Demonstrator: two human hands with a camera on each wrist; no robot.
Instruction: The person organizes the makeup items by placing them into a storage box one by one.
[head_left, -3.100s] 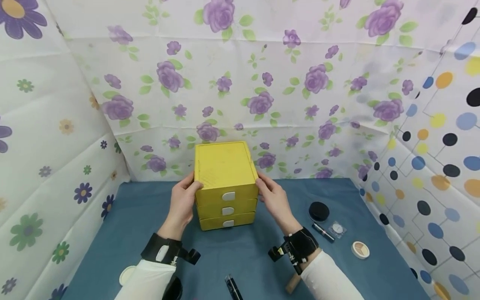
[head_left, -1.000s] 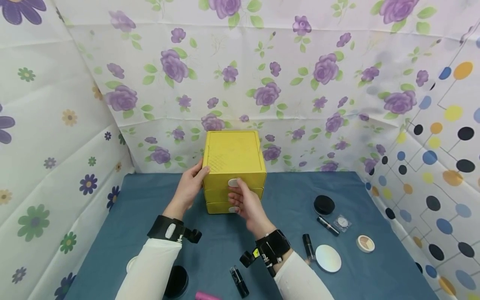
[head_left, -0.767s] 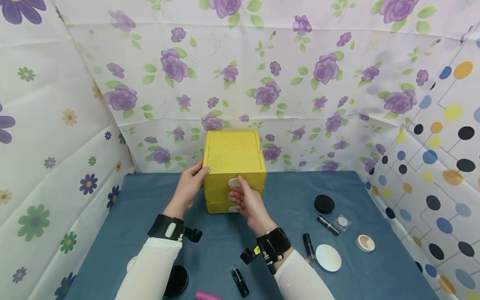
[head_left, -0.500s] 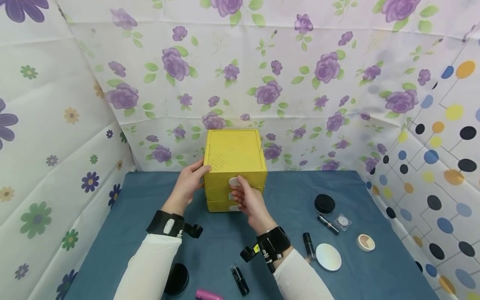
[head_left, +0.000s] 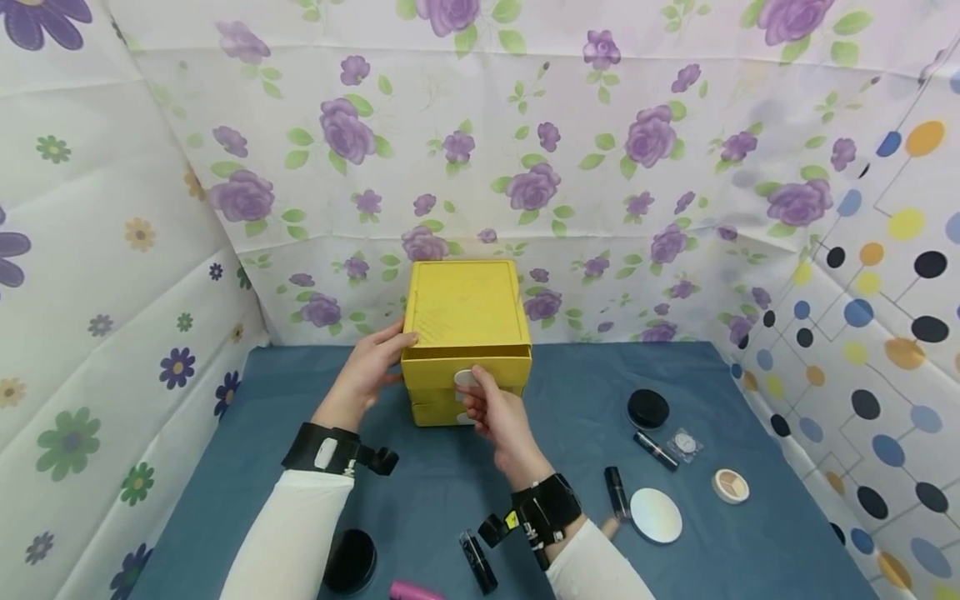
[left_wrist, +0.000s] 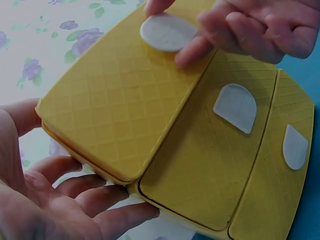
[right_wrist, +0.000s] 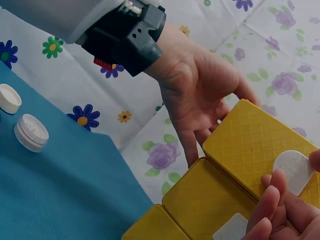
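A yellow box with 3 stacked drawers stands at the back of the blue cloth, each drawer front bearing a white tab. Its top drawer juts forward a little, leaving a dark gap under the lid. My right hand pinches that drawer's white tab between thumb and index finger, the other fingers loosely curled below. At the box's left front corner, my left hand holds it, thumb by the top edge and fingers along the side. The lower two drawers are closed.
Right of the box lie a black round compact, a slim tube, a small clear case, a three-shade palette and a white disc. Nearer are black tubes, a pink tube and a black round container.
My right hand has gone from the box's right side to the top drawer's tab. The top drawer has slid slightly forward. My left hand has stayed at the left side.
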